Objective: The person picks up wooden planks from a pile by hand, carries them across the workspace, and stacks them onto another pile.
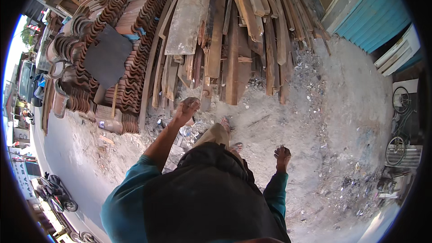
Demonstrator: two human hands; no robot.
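My left hand is raised in front of me, near the close ends of a stack of wooden planks. Its fingers are curled in, and nothing shows in them. Lower and to the right, my right hand hangs over the dirt ground with its fingers curled; I see nothing held there either. The planks and beams lie lengthwise, their uneven ends pointing toward me. A wide, pale board lies on top of them. Both hands appear apart from the wood.
Stacked reddish-brown roof tiles stand left of the planks, with a dark flat sheet on them. A road with a parked motorcycle runs further left. To the right are a blue corrugated panel and a bicycle. Rubble litters the ground.
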